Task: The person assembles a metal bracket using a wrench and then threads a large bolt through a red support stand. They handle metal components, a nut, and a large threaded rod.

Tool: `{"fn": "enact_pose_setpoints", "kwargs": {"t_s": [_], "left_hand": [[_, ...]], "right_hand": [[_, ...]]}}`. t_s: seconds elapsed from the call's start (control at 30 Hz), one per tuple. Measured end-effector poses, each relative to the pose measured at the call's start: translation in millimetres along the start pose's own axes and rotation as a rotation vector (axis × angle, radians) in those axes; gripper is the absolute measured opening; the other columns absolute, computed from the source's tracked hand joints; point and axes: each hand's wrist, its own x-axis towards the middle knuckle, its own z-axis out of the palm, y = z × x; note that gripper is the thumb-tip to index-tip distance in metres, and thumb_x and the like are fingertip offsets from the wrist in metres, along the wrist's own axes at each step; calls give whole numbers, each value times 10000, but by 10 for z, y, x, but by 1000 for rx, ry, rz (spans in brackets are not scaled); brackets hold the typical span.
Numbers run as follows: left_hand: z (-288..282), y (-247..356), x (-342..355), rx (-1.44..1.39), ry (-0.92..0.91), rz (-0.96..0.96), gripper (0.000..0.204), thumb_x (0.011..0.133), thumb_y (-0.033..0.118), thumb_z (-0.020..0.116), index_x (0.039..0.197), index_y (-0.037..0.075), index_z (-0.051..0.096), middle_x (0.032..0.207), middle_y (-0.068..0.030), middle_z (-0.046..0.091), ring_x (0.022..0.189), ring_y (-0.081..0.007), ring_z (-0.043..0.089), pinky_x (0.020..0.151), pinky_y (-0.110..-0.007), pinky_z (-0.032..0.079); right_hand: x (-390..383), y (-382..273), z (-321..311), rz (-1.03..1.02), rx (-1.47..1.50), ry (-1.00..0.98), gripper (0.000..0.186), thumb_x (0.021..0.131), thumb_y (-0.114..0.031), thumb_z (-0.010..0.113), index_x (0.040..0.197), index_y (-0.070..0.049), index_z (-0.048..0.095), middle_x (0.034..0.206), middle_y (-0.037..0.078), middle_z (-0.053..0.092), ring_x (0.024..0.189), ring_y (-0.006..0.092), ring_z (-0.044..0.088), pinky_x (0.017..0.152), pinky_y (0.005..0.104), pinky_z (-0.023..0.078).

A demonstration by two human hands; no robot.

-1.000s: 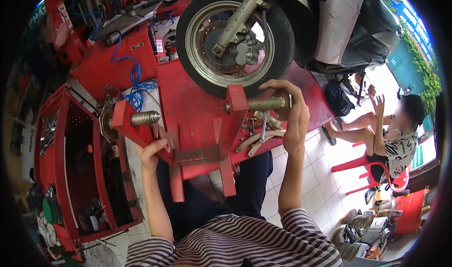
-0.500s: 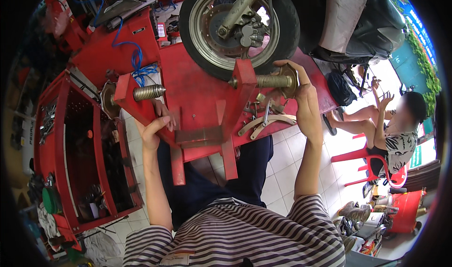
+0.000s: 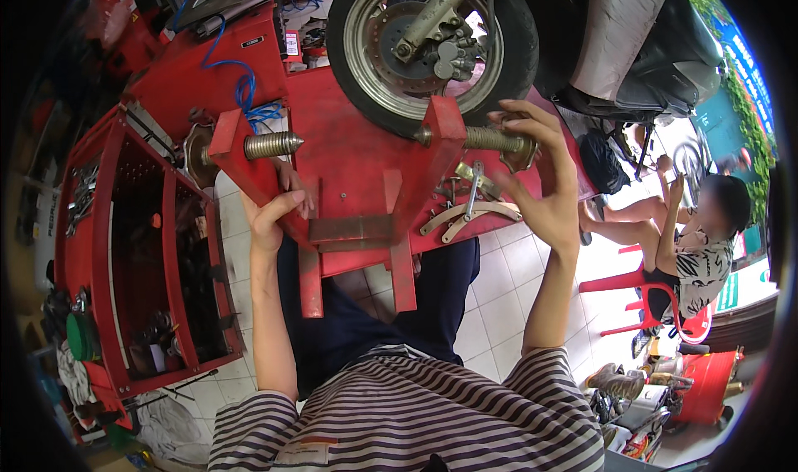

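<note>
A red metal clamp stand (image 3: 351, 232) with two uprights is before me at the near edge of the red lift table (image 3: 332, 131). My left hand (image 3: 270, 219) is wrapped round its left upright, thumb across the metal. A threaded screw (image 3: 274, 145) passes through that upright, with a brass-coloured knob (image 3: 198, 156) at its outer end. Through the right upright runs another threaded screw (image 3: 482, 138). My right hand (image 3: 553, 191) is open around that screw's round knob (image 3: 520, 153), fingers spread; whether a fingertip touches the knob, I cannot tell.
A motorbike's front wheel (image 3: 432, 48) stands on the table just beyond the clamp. Curved metal levers and small parts (image 3: 470, 210) lie at the table's right. A red tool cabinet (image 3: 150, 264) is on the left. At the right, a person (image 3: 706, 247) sits on a red chair (image 3: 623, 285).
My right hand's fingers have come apart around the right screw's knob, and the thumb has swung into view below it. My left hand keeps its hold. The view has shifted slightly.
</note>
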Motion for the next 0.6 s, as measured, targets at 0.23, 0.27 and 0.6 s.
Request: {"fn": "enact_pose_setpoints", "kwargs": {"t_s": [0.23,0.27,0.6], "left_hand": [[36,35,9,8,0,1,251,703,21,639,842,25,430,629,-100,486,492,-210,533,532,-348,492],[33,24,18,10,-7,-2,250,702,22,641,840,26,432,626,-99,488,490,-209,532,533,-349,492],[71,29,-5,53,37,-27,299,693,72,654,833,47,391,592,-88,446,457,-198,475,505,-321,477]], "right_hand": [[10,-85,-92,142,2,-70,748,719,67,726,1406,-45,452,1232,140,631,1136,224,626,964,344,481],[41,-83,-104,25,-120,-61,755,720,62,719,1415,-43,444,1243,141,630,1127,224,628,960,332,482],[-21,52,137,108,68,112,462,989,-236,502,1382,-19,394,1184,169,645,1073,234,645,912,349,499]]}}
